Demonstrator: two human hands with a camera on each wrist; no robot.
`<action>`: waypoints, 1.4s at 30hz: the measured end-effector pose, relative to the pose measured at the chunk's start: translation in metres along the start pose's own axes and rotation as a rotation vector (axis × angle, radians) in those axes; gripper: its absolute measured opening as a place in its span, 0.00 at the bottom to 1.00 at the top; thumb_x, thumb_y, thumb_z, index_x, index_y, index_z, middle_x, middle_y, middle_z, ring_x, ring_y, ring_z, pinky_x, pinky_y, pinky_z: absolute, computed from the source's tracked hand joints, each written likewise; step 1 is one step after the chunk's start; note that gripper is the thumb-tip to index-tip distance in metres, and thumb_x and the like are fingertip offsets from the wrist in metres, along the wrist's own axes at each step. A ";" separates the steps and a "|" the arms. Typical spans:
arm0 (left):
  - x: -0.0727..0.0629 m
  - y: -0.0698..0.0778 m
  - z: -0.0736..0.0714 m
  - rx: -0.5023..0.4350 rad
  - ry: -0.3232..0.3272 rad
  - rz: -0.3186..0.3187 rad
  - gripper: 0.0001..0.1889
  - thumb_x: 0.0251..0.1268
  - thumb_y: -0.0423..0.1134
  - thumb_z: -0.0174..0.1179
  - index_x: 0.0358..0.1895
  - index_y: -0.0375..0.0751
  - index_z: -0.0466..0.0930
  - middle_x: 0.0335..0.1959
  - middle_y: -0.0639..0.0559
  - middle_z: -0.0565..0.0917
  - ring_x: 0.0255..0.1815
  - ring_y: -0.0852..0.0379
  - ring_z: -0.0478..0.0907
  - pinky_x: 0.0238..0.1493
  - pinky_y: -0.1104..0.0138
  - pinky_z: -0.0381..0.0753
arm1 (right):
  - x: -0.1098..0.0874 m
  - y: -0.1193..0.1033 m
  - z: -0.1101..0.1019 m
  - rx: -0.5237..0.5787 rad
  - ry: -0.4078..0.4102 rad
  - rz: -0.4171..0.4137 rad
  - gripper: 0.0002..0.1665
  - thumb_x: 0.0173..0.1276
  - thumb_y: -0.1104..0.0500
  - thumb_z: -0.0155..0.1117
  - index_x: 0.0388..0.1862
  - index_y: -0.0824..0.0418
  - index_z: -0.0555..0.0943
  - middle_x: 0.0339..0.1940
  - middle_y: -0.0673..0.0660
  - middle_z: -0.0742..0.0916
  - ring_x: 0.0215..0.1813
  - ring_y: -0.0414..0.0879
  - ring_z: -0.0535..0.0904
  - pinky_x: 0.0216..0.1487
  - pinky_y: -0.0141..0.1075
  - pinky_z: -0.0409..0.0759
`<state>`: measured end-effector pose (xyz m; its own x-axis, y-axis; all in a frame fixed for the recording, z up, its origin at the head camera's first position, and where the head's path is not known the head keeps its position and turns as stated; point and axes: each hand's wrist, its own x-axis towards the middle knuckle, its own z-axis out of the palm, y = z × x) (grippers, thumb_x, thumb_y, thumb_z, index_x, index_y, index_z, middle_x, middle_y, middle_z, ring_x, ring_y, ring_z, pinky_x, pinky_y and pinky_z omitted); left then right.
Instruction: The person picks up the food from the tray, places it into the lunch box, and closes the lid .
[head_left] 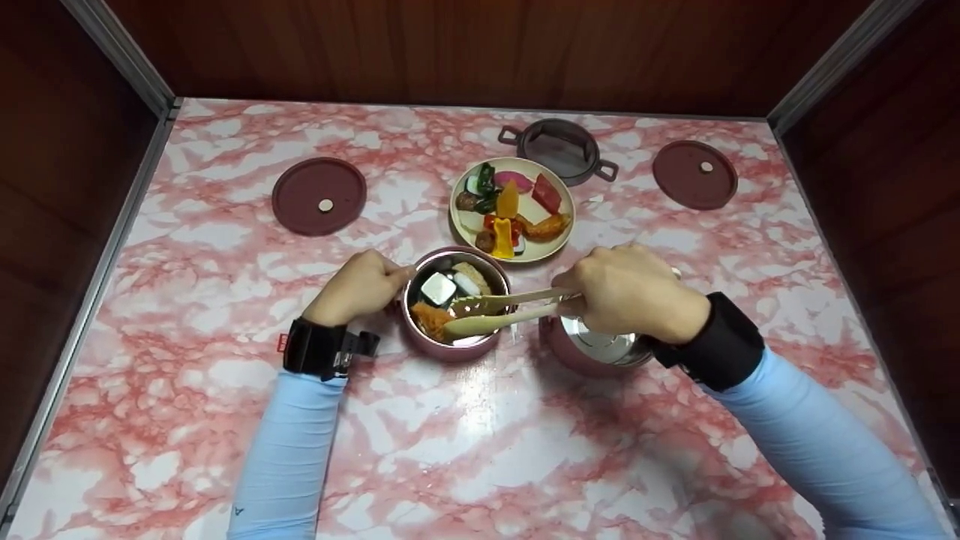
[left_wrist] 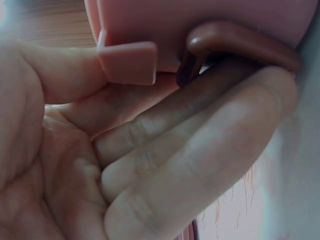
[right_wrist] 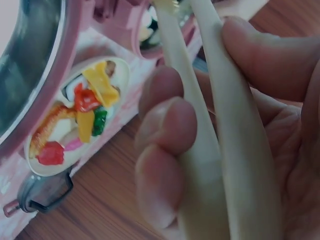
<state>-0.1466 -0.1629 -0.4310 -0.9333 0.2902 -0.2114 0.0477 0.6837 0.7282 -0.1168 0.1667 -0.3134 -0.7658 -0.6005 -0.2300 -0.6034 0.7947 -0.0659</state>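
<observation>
Clearly, the right hand (head_left: 619, 292) pinched the pale 2-armed tongs (head_left: 487, 325), which reached inside the pink pot (head_left: 457, 351) — beside the orange food (head_left: 428, 318) — while the left hand (head_left: 358, 286) gripped that pot's side handle (left_wrist: 240, 41), near the plate (head_left: 457, 229).

Left hand (head_left: 358, 289) at pot (head_left: 454, 349), right hand (head_left: 616, 289) gripping tongs (head_left: 480, 325), plate (head_left: 541, 251) behind

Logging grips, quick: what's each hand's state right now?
Left hand: closed, holding the food pot by its side.
Right hand: closed, holding the tongs.
</observation>
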 end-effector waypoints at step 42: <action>0.000 0.000 0.000 -0.015 -0.004 -0.025 0.27 0.75 0.50 0.53 0.13 0.46 0.72 0.15 0.49 0.78 0.18 0.55 0.72 0.27 0.61 0.74 | -0.033 0.132 0.016 0.344 0.352 0.462 0.27 0.71 0.42 0.62 0.59 0.58 0.84 0.39 0.64 0.88 0.31 0.53 0.75 0.27 0.45 0.66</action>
<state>-0.1470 -0.1629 -0.4313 -0.9329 0.2752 -0.2322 0.0185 0.6806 0.7324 -0.1678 0.2926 -0.3305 -0.9902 -0.1384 0.0179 -0.1357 0.9247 -0.3556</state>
